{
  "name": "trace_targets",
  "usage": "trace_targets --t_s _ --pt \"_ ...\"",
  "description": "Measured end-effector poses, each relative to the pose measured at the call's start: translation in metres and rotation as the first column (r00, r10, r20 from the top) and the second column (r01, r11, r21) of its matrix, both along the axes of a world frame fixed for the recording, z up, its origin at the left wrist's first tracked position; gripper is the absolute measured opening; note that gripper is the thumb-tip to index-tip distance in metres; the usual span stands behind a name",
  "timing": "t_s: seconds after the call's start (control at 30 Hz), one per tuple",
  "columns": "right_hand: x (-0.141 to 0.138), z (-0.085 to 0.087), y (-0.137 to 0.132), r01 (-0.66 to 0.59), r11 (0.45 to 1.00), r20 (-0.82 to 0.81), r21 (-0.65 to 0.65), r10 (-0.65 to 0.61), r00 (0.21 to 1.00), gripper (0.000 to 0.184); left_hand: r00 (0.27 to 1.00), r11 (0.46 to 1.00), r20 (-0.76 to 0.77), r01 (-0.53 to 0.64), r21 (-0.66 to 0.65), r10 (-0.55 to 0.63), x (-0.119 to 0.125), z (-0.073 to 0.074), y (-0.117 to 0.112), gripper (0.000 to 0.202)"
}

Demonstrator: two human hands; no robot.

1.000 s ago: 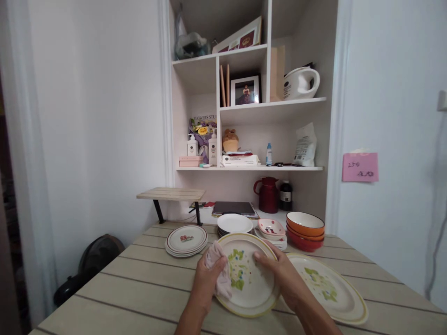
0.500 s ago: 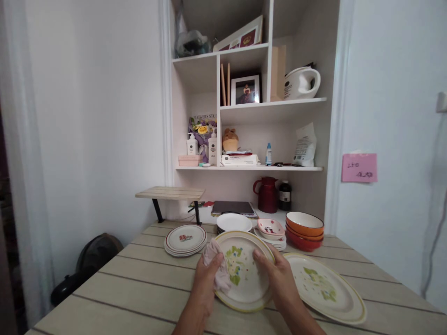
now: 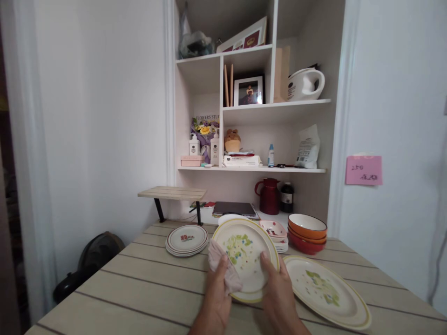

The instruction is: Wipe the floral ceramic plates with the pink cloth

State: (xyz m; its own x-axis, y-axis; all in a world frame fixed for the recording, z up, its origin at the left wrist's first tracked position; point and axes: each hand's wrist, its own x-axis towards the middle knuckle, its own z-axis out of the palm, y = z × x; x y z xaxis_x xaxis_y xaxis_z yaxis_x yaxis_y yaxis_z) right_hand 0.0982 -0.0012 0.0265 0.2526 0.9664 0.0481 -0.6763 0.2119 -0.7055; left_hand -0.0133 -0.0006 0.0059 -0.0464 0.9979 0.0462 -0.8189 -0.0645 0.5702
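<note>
A cream plate point(image 3: 249, 246) with a yellow rim and a green leaf pattern is held up, tilted toward me, above the table. My left hand point(image 3: 217, 288) grips its left edge through a pale pink cloth point(image 3: 223, 267), thumb on the front. On the lower right rim, my right hand point(image 3: 277, 286) has its thumb across the face and its fingers behind, out of sight. A larger oval plate point(image 3: 321, 291) with the same leaf pattern lies on the table to the right of my right hand.
Stacked plates point(image 3: 186, 239) sit left on the slatted table point(image 3: 139, 288). Behind the held plate are white plates point(image 3: 226, 217), small pink-patterned dishes point(image 3: 273, 229) and orange and red bowls point(image 3: 307, 228). A small raised stand point(image 3: 172, 192), a red jug point(image 3: 269, 195) and a dark bottle point(image 3: 287, 197) stand farther back.
The held plate has risen slightly and turned, covering more of the white plates behind. Both hands have shifted lower around its edge, and the cloth hangs farther over its lower left.
</note>
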Motion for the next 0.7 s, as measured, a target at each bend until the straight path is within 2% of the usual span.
trace_targets --t_s 0.13,0.27,0.4,0.53,0.7 --pt "-0.007 -0.002 -0.004 -0.029 0.999 -0.022 -0.029 0.029 0.999 0.072 1.000 1.000 -0.013 0.000 -0.026 0.000 -0.001 -0.004 0.000 0.065" --pt "-0.009 -0.002 -0.004 -0.055 0.998 -0.013 -0.014 0.055 0.998 0.076 1.000 1.000 -0.017 -0.006 -0.008 0.006 -0.001 -0.002 0.000 0.066" --pt "0.000 0.005 -0.002 -0.202 0.979 0.015 0.001 0.202 0.979 0.078 0.993 0.993 -0.047 -0.104 0.053 0.106 -0.010 0.009 -0.004 0.067" --pt "0.013 0.011 0.000 -0.308 0.951 0.163 -0.018 0.306 0.938 0.077 0.967 0.979 -0.181 -0.154 0.131 0.177 -0.028 0.019 -0.007 0.072" --pt "0.024 0.020 -0.001 -0.282 0.959 0.322 -0.006 0.269 0.908 0.073 0.902 0.964 -0.351 -0.198 0.179 0.250 -0.040 0.020 -0.010 0.062"
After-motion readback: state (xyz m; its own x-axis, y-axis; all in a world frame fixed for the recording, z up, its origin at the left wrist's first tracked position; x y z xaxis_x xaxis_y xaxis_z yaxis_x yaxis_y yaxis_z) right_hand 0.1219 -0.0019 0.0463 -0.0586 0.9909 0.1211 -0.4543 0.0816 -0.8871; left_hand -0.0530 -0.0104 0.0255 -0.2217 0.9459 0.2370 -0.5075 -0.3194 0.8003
